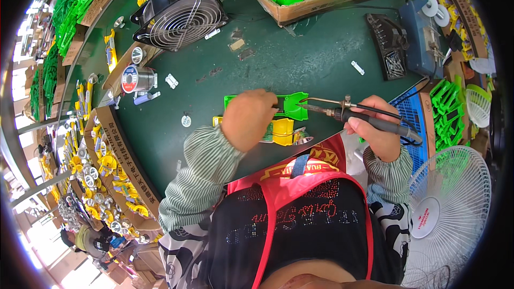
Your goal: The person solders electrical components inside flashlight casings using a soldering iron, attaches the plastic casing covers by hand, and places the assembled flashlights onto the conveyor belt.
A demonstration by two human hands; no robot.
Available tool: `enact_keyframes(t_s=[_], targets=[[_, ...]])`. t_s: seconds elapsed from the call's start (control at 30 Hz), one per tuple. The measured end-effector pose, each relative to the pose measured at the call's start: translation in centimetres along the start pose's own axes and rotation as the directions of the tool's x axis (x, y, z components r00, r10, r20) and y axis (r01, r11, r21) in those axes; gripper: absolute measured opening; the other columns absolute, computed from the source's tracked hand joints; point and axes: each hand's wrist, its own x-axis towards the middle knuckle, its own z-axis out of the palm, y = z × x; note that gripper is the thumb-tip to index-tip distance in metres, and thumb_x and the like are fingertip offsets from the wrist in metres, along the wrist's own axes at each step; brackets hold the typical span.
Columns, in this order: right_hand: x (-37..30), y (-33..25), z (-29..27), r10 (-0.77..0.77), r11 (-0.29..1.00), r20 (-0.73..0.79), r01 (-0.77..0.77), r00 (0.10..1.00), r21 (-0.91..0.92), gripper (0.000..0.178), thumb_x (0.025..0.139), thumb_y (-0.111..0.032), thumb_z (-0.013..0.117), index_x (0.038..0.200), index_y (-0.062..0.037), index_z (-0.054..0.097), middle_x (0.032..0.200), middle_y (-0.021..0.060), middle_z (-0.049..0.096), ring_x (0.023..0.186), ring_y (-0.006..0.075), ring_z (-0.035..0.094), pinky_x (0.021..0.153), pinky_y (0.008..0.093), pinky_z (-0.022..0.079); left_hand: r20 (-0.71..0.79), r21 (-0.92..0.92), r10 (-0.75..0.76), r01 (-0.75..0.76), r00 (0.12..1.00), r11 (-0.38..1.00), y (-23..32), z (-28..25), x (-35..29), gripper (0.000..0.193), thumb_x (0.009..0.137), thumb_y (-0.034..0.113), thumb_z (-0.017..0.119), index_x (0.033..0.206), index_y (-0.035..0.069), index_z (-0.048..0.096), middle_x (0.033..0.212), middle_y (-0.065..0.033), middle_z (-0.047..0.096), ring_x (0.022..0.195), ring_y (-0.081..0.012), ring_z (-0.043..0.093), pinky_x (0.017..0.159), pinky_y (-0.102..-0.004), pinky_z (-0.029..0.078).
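Observation:
My left hand [249,120] is closed, its fingers curled down onto a green plastic housing [296,106] that lies flat on the green bench. The thumb and whatever the fingertips touch inside the housing are hidden under the hand. In my right hand [377,128] is a soldering iron [369,122], gripped by its dark handle. A thin metal feed tube [326,100] runs along the iron, and both tips point at the housing's right end. Nearer to me, a yellow flashlight body [282,131] with a shiny reflector lies beside the housing, partly covered by my left hand.
A solder spool [137,79] and a black metal-grilled fan [179,16] stand at the left. A carton [321,9] of green housings sits at the back. To the right are a dark tray [386,48] of screws, a blue soldering station [420,37] and a white fan [447,219].

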Motion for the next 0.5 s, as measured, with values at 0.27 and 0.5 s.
enact_keyframes(t_s=[0.27,0.5], targets=[[0.4,0.3,-0.7,-0.055,0.996,-0.062,0.059,0.997,0.071,0.016,0.079,0.001,0.064,0.094,0.0020,0.058,0.078,0.0119,0.065,0.068,0.0145,0.064,0.061,0.0252,0.053,0.133,0.116,0.073,-0.089,0.988,0.989,-5.5,-3.8,0.2,0.026,0.070,0.011,0.072,0.092,0.005,0.059,0.086,-0.0120,0.055,0.084,-0.0317,0.055,0.075,-0.0406,0.046],[0.3,0.3,-1.2,0.024,0.995,-0.135,-0.011,0.990,0.096,0.015,0.081,0.000,0.063,0.094,0.0020,0.058,0.081,0.0123,0.065,0.069,0.0149,0.064,0.063,0.0259,0.054,-0.038,0.356,0.400,-0.361,0.916,0.862,-4.1,-4.6,-4.5,0.026,0.075,0.016,0.065,0.095,0.005,0.053,0.097,-0.0120,0.060,0.078,-0.0304,0.060,0.071,-0.0386,0.049]])
